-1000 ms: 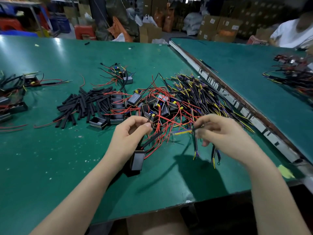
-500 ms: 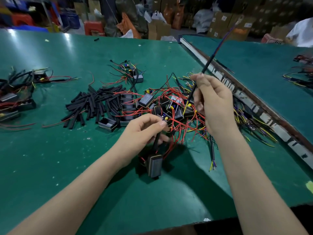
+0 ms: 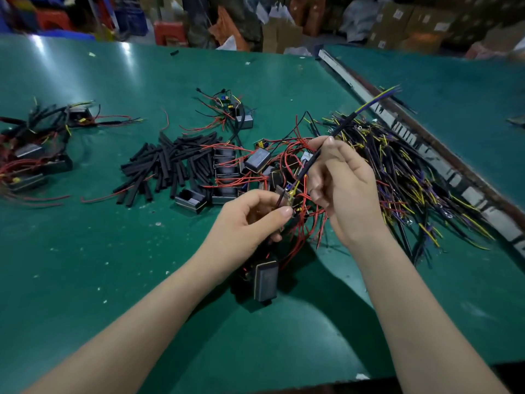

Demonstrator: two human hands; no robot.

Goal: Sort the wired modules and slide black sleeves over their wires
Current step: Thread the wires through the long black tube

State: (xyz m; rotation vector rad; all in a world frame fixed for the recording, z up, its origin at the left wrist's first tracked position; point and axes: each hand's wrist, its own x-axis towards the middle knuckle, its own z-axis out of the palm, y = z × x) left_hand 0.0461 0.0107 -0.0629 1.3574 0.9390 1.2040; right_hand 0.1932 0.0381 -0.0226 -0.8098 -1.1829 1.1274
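Right hand (image 3: 345,191) covers the middle of the sleeved wire (image 3: 345,122) it pinches, so the sleeve's lower end cannot be traced. Left hand (image 3: 251,218) hides where the wires below its grip join the hanging module (image 3: 266,280) (top edge in shadow). Left of the grips, the module heap (image 3: 31,155) is cut by the frame edge and blurred. Beyond the grips, the boxes (image 3: 397,27) are too blurred to read

A factory assembly workshop is indicated: green-matted desks (image 3: 85,251) are loaded with wired modules (image 3: 257,160) and black sleeves (image 3: 170,166), and cardboard cartons (image 3: 397,24) are stacked behind.
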